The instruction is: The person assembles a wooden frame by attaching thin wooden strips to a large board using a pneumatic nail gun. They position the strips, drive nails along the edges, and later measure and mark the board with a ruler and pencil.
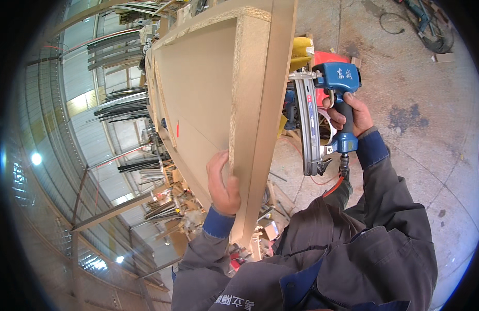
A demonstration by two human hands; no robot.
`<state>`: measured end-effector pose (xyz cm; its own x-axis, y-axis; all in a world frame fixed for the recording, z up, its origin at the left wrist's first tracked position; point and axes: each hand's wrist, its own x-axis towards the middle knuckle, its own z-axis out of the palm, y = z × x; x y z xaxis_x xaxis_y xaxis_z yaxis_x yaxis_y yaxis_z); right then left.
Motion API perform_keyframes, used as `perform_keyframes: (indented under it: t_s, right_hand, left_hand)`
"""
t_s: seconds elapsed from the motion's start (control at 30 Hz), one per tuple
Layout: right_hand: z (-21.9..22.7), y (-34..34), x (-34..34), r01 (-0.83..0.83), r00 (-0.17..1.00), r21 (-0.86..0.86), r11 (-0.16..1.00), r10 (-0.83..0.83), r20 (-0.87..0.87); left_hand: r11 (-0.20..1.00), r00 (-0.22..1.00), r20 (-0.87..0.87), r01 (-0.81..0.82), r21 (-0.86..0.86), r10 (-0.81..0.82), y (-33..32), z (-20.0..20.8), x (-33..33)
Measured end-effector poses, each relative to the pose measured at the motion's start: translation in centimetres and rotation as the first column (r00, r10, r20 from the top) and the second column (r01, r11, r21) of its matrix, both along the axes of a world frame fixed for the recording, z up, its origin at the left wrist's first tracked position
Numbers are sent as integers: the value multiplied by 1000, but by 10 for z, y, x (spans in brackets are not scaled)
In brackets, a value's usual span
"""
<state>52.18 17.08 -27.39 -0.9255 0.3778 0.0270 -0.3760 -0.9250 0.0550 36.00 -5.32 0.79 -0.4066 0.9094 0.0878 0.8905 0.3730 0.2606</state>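
My right hand (356, 115) is wrapped round the black grip of a blue pneumatic nail gun (340, 78), with a finger near the trigger. Its long metal magazine (308, 127) stands beside the right edge of a large wooden panel (205, 78), and the nose is close to that edge. An orange air hose (334, 186) runs from the base of the handle. My left hand (224, 184) grips the wooden strip (245, 98) along the panel's border, fingers curled at its inner edge and thumb toward its face. The fingertips are partly hidden.
Below the panel lie a red object (330, 57) and a yellow one (301, 47). A corded power tool (420, 20) rests on the concrete floor (405, 83) at the far right. Racks of dark bars (122, 111) and wood scraps (169, 202) fill the left side.
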Motion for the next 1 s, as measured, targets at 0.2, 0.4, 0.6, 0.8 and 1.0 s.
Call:
perform_keyframes:
  t_s: [0.2,0.4,0.6,0.8,1.0]
  right_hand:
    - [-23,10,-53,-16,961,-155,988,-27,-276]
    - [-16,25,-73,-16,941,-204,979,-54,-335]
    - [-15,25,-95,-35,879,-271,962,-99,-467]
    - [-15,29,-100,-19,872,-285,958,-124,-474]
    - [-14,36,-105,-42,875,-242,969,-82,-477]
  left_hand:
    - [974,961,-258,44,-222,-102,1,5,16]
    - [931,948,-319,-103,-350,-16,8,-4,43]
    - [917,930,-368,-139,-375,-10,4,-10,46]
    - [912,929,-368,-118,-392,-38,-6,-10,45]
    - [917,937,-348,-118,-381,-24,-10,-11,44]
